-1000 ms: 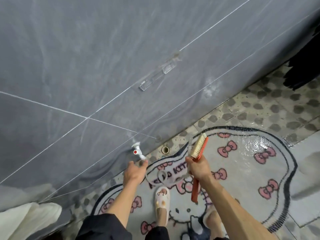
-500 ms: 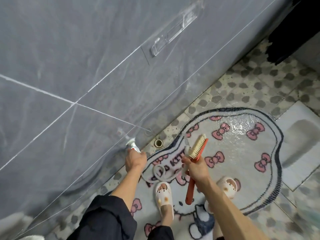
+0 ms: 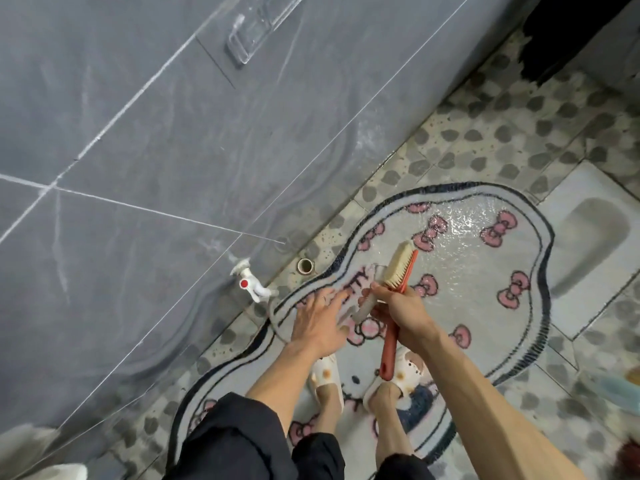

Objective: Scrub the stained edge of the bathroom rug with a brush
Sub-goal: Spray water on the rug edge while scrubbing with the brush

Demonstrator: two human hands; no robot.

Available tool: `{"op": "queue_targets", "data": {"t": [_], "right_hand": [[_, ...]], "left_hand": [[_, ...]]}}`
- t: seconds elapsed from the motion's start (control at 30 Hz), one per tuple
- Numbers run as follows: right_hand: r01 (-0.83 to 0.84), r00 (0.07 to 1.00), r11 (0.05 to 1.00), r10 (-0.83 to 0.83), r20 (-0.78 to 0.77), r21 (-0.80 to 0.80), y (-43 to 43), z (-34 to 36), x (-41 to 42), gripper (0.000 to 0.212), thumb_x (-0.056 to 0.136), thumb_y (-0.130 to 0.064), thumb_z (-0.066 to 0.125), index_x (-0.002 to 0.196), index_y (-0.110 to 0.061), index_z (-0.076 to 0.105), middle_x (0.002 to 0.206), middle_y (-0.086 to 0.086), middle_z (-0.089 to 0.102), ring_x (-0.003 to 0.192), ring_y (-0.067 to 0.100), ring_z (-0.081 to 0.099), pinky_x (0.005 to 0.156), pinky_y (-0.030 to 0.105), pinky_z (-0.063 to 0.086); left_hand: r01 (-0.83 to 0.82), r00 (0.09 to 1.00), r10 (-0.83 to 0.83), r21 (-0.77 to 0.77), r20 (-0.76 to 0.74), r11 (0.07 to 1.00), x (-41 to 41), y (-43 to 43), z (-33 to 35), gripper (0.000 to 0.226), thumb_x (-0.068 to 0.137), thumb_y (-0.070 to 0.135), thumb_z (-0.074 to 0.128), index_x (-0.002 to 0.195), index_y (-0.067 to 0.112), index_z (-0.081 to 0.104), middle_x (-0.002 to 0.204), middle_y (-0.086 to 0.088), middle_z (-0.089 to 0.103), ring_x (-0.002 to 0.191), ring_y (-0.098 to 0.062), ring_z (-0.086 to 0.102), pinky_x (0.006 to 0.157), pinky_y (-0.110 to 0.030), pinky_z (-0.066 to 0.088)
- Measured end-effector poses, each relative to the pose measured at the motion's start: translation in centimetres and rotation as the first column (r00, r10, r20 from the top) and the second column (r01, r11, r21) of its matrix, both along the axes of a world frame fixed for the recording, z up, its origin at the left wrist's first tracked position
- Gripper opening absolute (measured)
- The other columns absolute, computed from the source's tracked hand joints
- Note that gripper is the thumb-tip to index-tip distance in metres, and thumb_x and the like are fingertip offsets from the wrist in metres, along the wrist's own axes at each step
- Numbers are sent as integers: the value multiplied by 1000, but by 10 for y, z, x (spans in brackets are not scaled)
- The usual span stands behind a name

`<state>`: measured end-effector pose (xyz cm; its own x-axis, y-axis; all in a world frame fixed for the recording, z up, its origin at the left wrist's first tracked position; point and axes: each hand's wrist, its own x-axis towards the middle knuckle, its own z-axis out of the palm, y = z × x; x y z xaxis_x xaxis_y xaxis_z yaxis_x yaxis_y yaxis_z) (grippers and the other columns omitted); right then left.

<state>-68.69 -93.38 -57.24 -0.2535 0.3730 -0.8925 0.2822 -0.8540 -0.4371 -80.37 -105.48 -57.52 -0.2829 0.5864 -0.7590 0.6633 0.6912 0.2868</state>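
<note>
The right hand (image 3: pixel 401 317) gripped the brush (image 3: pixel 401 267) at its neck together with a hose (image 3: pixel 363 308) end. The handle ran back toward the feet and the head pointed up and away, clear of the rug (image 3: pixel 467 306). The rug's dark edge (image 3: pixel 341 263) by the wall lay below and left of that grip, nearer the left hand (image 3: pixel 318 320), which hovered with fingers spread, holding nothing. The brush would likely have to tip bristles-down and swing left.
</note>
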Motion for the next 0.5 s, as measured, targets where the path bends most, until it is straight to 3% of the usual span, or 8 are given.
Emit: {"op": "queue_targets", "data": {"t": [0.07, 0.13, 0.17, 0.23, 0.37, 0.5], "right_hand": [[42, 998, 998, -44, -43, -49, 10, -1, 13, 4, 97, -6, 62, 99, -3, 62, 90, 16, 73, 81, 28, 72, 79, 39, 60], [82, 993, 994, -87, -77, -71, 20, -3, 22, 5, 97, -5, 61, 101, -3, 61, 95, 17, 72, 85, 28, 74, 81, 39, 61], [97, 992, 993, -101, -73, -64, 25, -6, 26, 5, 97, -4, 61, 102, -3, 60, 99, 19, 72, 86, 28, 74, 81, 39, 61], [78, 997, 997, -78, -17, -6, 35, -16, 32, 6, 97, -6, 62, 102, -5, 58, 105, 17, 71, 85, 26, 74, 71, 35, 60], [-36, 996, 997, 30, 84, 71, 45, -53, 41, 19, 99, -17, 62, 112, -6, 54, 105, 12, 70, 85, 29, 75, 62, 34, 56], [-141, 980, 988, 130, 153, 62, 27, -106, 48, 18, 99, -17, 61, 109, -3, 57, 97, 14, 70, 67, 23, 72, 55, 32, 54]], "left_hand": [[-18, 992, 27, -72, 123, 997, 10, 9, -13, 59, 92, 61, 53, 146, 48, 36, 157, 7, 26, 145, -24, 24, 116, -43, 28], [-22, 986, 22, -3, 163, 1000, 19, 15, -18, 37, 95, 62, 48, 124, 41, 56, 146, 8, 44, 137, -21, 39, 110, -38, 35], [-43, 985, 36, 41, 169, 998, 23, 17, -20, 30, 97, 61, 46, 110, 36, 58, 130, 9, 55, 124, -19, 52, 102, -35, 42], [-128, 976, 122, 25, 180, 991, 25, 18, -25, 36, 99, 61, 40, 107, 30, 57, 100, 10, 64, 94, -17, 65, 85, -34, 51], [-151, 988, 148, -59, -46, 987, 9, 11, -55, 53, 103, 59, 23, 120, 19, 55, 106, -11, 70, 99, -34, 65, 80, -41, 52], [-167, 965, 130, -147, -230, 975, -24, -8, -96, 52, 106, 51, 19, 123, 11, 47, 112, -18, 67, 107, -39, 62, 76, -40, 41]]}}
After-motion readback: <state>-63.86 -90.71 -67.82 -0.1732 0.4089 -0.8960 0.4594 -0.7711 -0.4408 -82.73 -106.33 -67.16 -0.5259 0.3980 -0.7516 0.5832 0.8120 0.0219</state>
